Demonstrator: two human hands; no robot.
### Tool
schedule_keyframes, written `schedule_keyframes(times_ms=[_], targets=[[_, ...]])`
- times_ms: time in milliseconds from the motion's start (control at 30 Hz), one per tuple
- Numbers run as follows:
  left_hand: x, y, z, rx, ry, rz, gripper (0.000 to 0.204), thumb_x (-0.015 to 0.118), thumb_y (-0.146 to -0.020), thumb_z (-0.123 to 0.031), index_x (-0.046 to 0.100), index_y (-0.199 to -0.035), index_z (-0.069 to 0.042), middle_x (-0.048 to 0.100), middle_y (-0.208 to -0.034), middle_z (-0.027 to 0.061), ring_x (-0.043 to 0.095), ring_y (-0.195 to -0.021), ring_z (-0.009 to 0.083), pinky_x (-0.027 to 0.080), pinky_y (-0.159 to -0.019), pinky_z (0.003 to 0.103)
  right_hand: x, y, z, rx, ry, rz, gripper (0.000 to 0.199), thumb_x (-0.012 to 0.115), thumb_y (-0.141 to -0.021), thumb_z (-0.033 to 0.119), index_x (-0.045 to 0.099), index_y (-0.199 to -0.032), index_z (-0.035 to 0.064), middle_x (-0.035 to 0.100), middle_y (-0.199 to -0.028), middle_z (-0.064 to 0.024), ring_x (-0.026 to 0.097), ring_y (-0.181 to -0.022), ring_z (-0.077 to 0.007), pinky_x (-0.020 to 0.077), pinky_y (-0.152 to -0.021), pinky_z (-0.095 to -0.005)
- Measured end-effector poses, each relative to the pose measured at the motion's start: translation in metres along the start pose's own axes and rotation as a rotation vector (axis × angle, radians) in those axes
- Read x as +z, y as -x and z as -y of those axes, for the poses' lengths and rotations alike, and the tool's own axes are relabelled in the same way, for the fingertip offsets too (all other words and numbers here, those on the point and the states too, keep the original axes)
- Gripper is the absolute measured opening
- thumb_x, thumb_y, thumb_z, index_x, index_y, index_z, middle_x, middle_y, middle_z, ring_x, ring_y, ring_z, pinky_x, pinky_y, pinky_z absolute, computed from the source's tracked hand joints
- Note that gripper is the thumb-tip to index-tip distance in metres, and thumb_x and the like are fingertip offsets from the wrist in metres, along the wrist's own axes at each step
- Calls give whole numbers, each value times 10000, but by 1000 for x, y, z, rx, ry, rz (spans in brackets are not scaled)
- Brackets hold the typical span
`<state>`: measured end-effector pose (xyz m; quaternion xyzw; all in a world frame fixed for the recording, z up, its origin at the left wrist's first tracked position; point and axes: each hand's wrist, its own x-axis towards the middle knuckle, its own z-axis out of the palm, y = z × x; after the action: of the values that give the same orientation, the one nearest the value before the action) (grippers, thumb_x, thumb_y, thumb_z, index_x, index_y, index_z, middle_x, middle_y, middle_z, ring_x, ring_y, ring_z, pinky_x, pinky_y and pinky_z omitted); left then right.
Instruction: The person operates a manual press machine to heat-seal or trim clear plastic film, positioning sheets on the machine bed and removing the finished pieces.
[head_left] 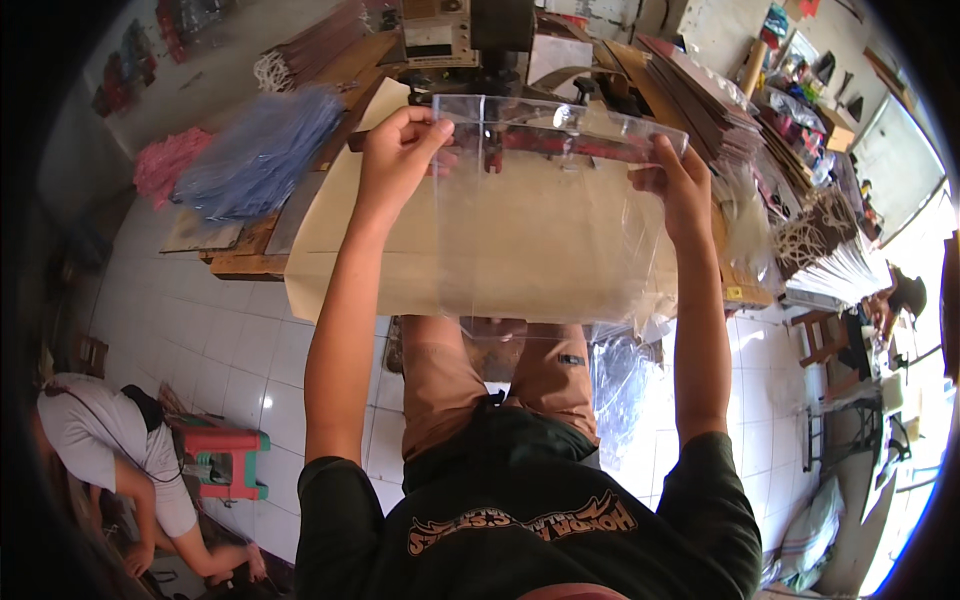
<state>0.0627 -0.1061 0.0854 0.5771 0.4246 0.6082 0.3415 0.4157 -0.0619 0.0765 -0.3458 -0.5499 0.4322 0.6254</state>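
Note:
A clear plastic sheet (545,225) is stretched between my two hands, its lower part hanging past the table's near edge. My left hand (400,155) pinches its upper left corner between thumb and fingers. At the upper right corner, my right hand (678,180) grips the plastic the same way. Whether it is a single layer or a bag, I cannot tell. Behind and through the sheet shows a red bar (590,147) at the base of a dark machine (500,50). Beige paper (350,245) covers the tabletop under the sheet.
Bluish plastic sheets (265,150) and a pink pile (165,165) lie at the left. Stacked brown boards (690,85) and white-corded bundles (820,230) stand right. Another person (120,450) bends beside a red and green stool (230,463) at lower left. Clear plastic (620,390) lies below the table.

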Motion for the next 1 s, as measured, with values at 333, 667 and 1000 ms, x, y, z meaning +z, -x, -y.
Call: schedule_keyframes(times_ms=[333, 667, 1000], targets=[[14, 25, 10, 110, 39, -77, 480, 722, -951, -100, 519, -1376, -5, 704, -1003, 92, 632, -726, 96, 515, -596, 239, 21, 32, -14, -284, 71, -310, 320, 709, -956, 84, 614, -1191, -111, 704, -806, -97, 700, -672, -140, 593, -615, -274], [5, 69, 60, -30, -74, -19, 457, 711, -946, -59, 541, -1366, -3, 653, -847, 47, 609, -668, 84, 503, -582, 236, 15, 82, -57, -275, 676, -432, 347, 764, -889, 45, 710, -1228, -6, 784, -946, -125, 757, -778, -151, 588, -712, -250], [-1, 86, 89, 42, -235, -70, 408, 735, -918, -15, 572, -1291, -9, 650, -1160, 108, 636, -920, 126, 531, -742, 257, -1, 76, -39, -555, 883, -114, 190, 748, -784, -65, 628, -904, 21, 701, -1221, -168, 634, -1216, -351, 516, -991, -436]])
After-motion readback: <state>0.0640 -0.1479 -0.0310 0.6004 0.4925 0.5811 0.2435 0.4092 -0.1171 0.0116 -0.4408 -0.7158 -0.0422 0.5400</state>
